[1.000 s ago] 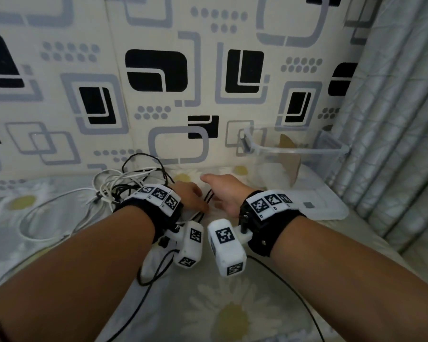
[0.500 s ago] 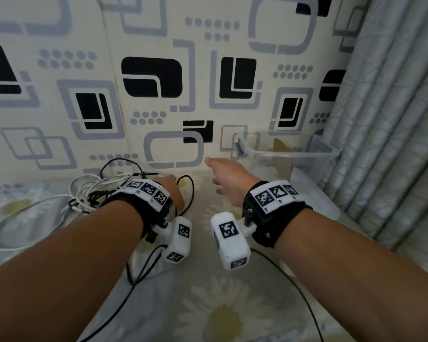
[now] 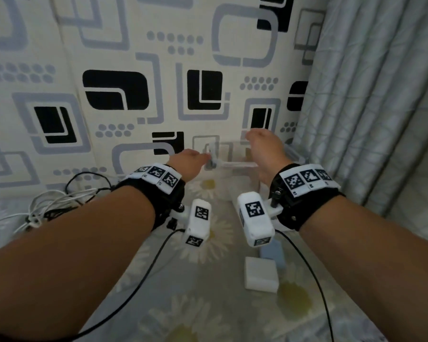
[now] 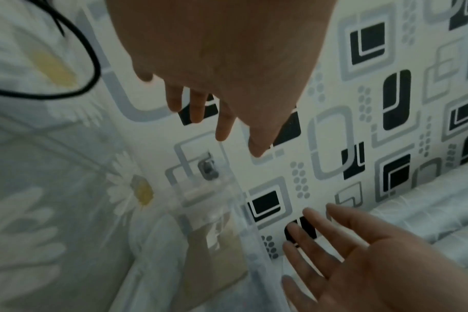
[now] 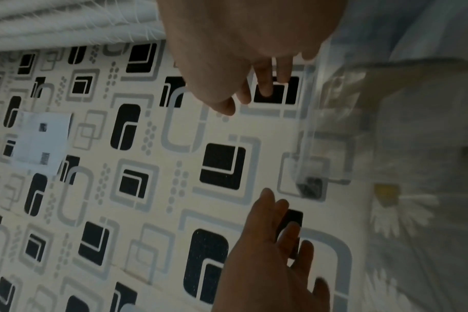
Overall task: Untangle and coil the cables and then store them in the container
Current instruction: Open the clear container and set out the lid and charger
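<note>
Both hands reached toward the clear container (image 3: 235, 164) at the far right by the wall, the left hand (image 3: 187, 164) and right hand (image 3: 266, 154) open-fingered and holding nothing. The tangled cables (image 3: 50, 206) lay on the bed's daisy sheet (image 3: 208, 304) at the far left, well apart from it.

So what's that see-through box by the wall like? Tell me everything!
The box is clear plastic, so the patterned wall and daisy sheet show through it. It has a thin rim and a small grey latch at its near left corner. It stands upright on the bed, in the corner between wall and curtain, with no lid on top. It looks empty, though that is hard to tell. Both hands, left and right, reach toward it with open fingers.
</note>
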`<state>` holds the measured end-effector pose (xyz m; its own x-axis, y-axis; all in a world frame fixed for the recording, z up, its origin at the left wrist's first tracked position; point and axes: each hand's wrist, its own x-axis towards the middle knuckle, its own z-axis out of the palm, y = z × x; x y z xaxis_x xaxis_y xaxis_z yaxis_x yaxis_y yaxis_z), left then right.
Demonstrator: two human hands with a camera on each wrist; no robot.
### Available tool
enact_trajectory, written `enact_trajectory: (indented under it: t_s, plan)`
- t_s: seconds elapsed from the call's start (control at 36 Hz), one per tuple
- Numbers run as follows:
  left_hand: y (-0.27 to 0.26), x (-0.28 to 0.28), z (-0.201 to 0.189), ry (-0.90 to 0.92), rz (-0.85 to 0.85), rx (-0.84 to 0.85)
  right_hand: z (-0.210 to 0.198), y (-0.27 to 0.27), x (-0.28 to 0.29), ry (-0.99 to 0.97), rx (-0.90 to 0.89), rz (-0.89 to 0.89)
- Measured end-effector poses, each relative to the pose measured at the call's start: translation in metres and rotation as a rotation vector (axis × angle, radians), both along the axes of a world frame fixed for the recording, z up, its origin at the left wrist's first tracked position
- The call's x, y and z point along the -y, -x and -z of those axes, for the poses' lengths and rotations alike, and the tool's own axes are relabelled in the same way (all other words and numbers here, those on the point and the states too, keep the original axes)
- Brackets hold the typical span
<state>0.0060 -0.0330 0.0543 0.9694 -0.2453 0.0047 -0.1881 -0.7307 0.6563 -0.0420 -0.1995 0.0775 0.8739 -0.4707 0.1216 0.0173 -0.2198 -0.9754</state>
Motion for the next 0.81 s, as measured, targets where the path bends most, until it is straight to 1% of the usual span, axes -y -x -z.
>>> enact_trajectory:
  t_s: [0.08, 0.17, 0.22, 0.31, 0.44, 0.53, 0.61, 0.64, 0.69, 0.72, 0.75, 0.81]
  plan:
    - [-0.003, 0.018, 0.004, 0.169, -0.036, -0.043, 0.006, 0.000, 0.016, 0.004, -0.011, 0.109]
    - [-0.006, 0.030, 0.011, 0.429, -0.122, -0.212, 0.013, -0.002, 0.028, 0.050, -0.038, 0.205]
    - [-0.008, 0.036, 0.016, 0.503, -0.135, -0.303, 0.018, -0.003, 0.039, 0.087, -0.046, 0.270]
    - [-0.009, 0.043, 0.020, 0.590, -0.187, -0.382, 0.021, 0.001, 0.048, 0.084, -0.096, 0.331]
    - [-0.019, 0.049, 0.027, 0.639, -0.173, -0.424, 0.031, 0.002, 0.057, 0.045, -0.153, 0.339]
    - [-0.023, 0.052, 0.030, 0.692, -0.187, -0.471, 0.036, 0.001, 0.061, 0.044, -0.144, 0.327]
    - [-0.027, 0.055, 0.032, 0.733, -0.188, -0.476, 0.039, -0.001, 0.065, 0.022, -0.132, 0.315]
    - [-0.026, 0.055, 0.034, 0.727, -0.190, -0.454, 0.040, -0.003, 0.066, 0.002, -0.119, 0.306]
    - [-0.024, 0.053, 0.039, 0.625, -0.148, -0.350, 0.042, -0.005, 0.069, -0.044, -0.090, 0.289]
    - [-0.025, 0.050, 0.042, 0.696, -0.151, -0.370, 0.043, -0.006, 0.069, -0.057, -0.078, 0.293]
    - [-0.030, 0.050, 0.046, 0.657, -0.121, -0.377, 0.043, -0.007, 0.069, -0.064, -0.067, 0.298]
    - [-0.033, 0.049, 0.046, 0.619, -0.050, -0.316, 0.044, -0.007, 0.069, -0.074, -0.050, 0.307]
